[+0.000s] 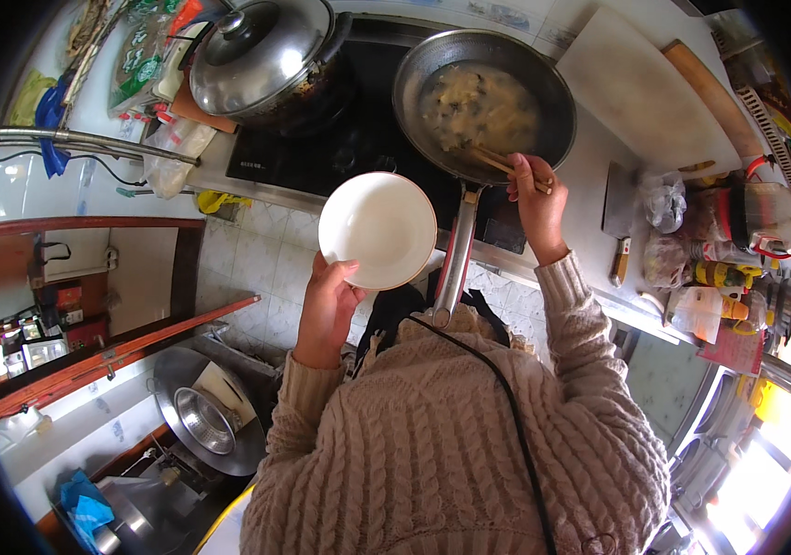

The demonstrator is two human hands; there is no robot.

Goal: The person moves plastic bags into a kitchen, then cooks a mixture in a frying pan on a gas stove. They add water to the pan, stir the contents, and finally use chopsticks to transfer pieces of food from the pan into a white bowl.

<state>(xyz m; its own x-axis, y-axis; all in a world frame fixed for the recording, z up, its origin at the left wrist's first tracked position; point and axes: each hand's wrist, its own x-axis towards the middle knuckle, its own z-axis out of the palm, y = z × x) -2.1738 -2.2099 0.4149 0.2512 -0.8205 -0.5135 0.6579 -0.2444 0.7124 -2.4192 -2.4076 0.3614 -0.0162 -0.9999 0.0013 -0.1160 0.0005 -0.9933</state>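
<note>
My left hand [331,305] grips the rim of a white bowl [377,229], thumb over the edge; nothing shows inside the bowl. It is held in front of the cooktop, left of the pan's handle. In my right hand [539,201] is a pair of wooden chopsticks [499,163], their tips down in the frying pan [555,83]. Pale yellowish pieces of food [475,104] with dark bits lie in cloudy liquid there. The pan's long metal handle [456,257] points towards my body.
A lidded steel pot [256,62] shares the black cooktop [284,156] at left. On the right counter are a white cutting board [645,90], a cleaver [618,208], and several bottles and bags. A wok [243,444] with a colander [204,420] sits lower left.
</note>
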